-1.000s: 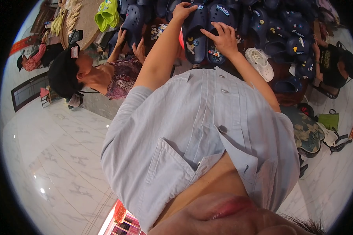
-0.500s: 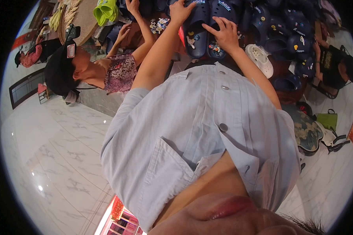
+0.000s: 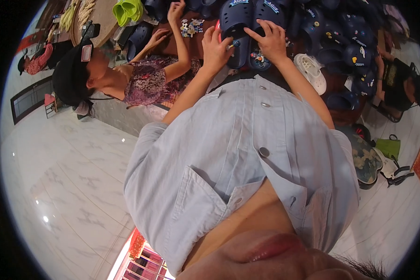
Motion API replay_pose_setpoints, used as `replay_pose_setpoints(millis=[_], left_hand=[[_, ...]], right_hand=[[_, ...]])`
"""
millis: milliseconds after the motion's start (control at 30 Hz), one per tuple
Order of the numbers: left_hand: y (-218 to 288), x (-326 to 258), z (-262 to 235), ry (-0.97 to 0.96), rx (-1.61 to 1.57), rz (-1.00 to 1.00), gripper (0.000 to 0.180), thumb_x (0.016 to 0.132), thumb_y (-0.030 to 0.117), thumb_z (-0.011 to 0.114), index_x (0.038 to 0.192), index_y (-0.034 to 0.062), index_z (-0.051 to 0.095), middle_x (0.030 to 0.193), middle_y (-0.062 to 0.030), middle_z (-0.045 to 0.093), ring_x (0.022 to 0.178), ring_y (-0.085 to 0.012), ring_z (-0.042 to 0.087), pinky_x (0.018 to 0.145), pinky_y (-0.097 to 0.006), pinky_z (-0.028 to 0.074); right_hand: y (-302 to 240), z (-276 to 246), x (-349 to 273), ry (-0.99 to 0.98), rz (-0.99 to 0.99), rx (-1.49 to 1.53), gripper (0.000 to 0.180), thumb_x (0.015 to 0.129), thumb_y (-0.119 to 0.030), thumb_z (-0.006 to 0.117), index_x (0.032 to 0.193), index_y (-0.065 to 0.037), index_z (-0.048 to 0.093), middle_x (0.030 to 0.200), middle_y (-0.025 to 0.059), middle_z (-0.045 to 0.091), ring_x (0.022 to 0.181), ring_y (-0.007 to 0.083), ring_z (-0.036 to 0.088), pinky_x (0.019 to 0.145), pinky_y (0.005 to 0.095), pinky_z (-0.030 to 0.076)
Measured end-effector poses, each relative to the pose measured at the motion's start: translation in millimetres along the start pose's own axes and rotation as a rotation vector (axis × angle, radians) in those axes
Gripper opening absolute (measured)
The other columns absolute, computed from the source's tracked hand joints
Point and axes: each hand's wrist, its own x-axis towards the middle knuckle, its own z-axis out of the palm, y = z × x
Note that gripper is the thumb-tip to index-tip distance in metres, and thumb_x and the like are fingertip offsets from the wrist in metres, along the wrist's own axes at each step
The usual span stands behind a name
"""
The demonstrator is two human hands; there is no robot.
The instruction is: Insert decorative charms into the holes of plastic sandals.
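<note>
A pair of navy clogs lies in front of me, the left clog (image 3: 233,17) beside the right clog (image 3: 262,14). My left hand (image 3: 215,50) is over the near end of the left clog, thumb and fingers closed at a small blue-and-yellow shoe charm (image 3: 235,43). My right hand (image 3: 272,43) is at the right clog with its fingers apart, holding nothing that shows. Another colourful charm (image 3: 259,58) sits at the near end of the right clog, between my hands. My left fingertips partly hide what lies beneath them.
Loose charms (image 3: 192,28) lie left of my hands, near a co-worker's arm (image 3: 182,44). A white clog (image 3: 310,72) and many navy clogs (image 3: 330,49) stand on the right. Green clogs (image 3: 127,11) are at the far left. Another person (image 3: 399,84) sits at the right.
My left hand has come back toward me from the far part of the left clog and now pinches a charm. My right hand has barely moved. The co-worker's raised hand has shifted.
</note>
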Motion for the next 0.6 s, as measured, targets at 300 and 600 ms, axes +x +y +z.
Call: replay_pose_setpoints(millis=[300, 600], left_hand=[[10.9, -2.4, 20.1, -0.123, 0.195, -0.134, 0.033, 0.066, 0.024, 0.082, 0.097, 0.0179, 0.073, 0.14, -0.0244, 0.036, 0.138, -0.0467, 0.021, 0.1, -0.068, 0.027], [0.3, -1.7, 26.9, -0.015, -0.043, -0.287, 0.02, 0.078, 0.015, 0.069, 0.098, 0.011, 0.072, 0.128, -0.0231, 0.05, 0.131, -0.0487, 0.029, 0.103, -0.058, 0.031]], right_hand=[[1.3, 2.7, 0.1, 0.005, 0.003, 0.021, 0.058, 0.079, -0.01, 0.058, 0.126, -0.044, 0.06, 0.13, 0.0013, 0.052, 0.12, 0.0214, 0.047, 0.097, 0.042, 0.036], [2.8, 0.8, 1.8, 0.027, 0.004, 0.009, 0.057, 0.078, -0.01, 0.058, 0.125, -0.043, 0.061, 0.129, 0.0013, 0.052, 0.119, 0.0213, 0.047, 0.096, 0.041, 0.037]])
